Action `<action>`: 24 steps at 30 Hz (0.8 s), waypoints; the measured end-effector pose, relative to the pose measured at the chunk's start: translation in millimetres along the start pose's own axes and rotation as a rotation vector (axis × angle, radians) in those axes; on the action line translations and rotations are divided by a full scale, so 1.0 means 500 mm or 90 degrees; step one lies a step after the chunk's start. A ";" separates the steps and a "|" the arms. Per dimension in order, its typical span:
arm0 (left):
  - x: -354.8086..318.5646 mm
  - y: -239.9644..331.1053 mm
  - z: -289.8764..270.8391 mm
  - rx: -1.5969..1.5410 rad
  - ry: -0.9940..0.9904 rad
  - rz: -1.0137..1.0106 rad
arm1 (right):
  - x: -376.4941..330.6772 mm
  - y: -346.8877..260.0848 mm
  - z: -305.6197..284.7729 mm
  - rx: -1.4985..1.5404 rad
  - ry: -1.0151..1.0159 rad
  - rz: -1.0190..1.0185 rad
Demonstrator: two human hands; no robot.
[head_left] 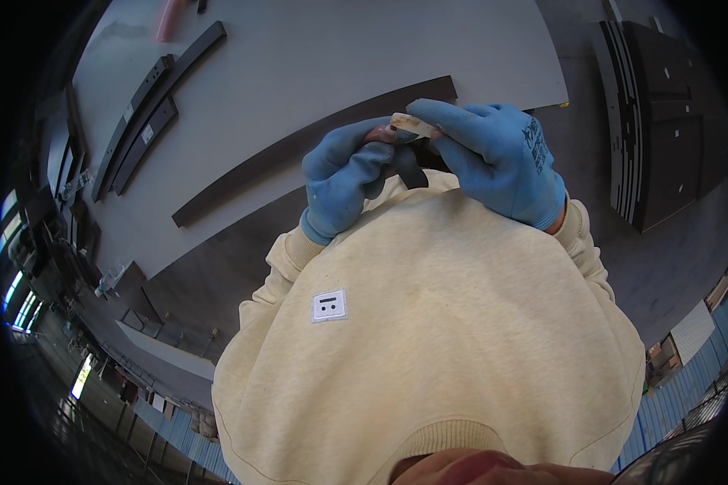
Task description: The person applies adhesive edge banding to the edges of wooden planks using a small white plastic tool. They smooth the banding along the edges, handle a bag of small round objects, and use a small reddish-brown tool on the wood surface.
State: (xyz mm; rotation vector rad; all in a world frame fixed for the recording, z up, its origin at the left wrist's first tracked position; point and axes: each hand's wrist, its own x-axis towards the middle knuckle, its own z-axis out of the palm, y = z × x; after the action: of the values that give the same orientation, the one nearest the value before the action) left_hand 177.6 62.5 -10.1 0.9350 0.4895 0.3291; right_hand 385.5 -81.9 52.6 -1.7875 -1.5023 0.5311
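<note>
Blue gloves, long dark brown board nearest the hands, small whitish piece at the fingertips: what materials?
Blue gloves: likely knit fabric, possibly coated; matte and creased.
Long dark brown board: possibly wood or laminate; smooth, even brown face, core hidden.
Small whitish piece: perhaps plastic or tape; pale with brownish marks, too small to tell.

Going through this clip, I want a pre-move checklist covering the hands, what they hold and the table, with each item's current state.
1. Right hand has the small pale piece between thumb and fingers: ok.
2. Left hand is close to the piece's other end: ok. Whether it grips that end: cannot tell.
3. Left blue glove fully covers the fingertips: cannot tell; a pinkish patch shows there.
4. Long dark board lies on the light grey table: ok.
5. Shorter dark strips at the table's left lie apart from that board: ok.
</note>
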 end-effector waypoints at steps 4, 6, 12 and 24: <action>0.002 -0.001 0.002 -0.013 -0.003 0.009 | 0.002 0.003 0.000 0.003 -0.004 0.002; 0.003 -0.001 0.004 -0.011 -0.002 0.012 | 0.003 0.005 0.000 0.007 -0.005 0.002; 0.009 0.002 0.003 0.008 0.006 -0.003 | 0.007 0.009 -0.001 0.002 -0.009 0.005; 0.025 0.011 0.009 0.024 0.006 -0.023 | 0.013 0.022 -0.004 -0.003 -0.024 0.022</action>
State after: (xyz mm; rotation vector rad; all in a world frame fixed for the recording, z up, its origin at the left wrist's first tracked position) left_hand 190.4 68.5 -6.3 0.9608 0.5223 0.2934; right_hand 395.9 -76.8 46.5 -1.8186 -1.5010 0.5817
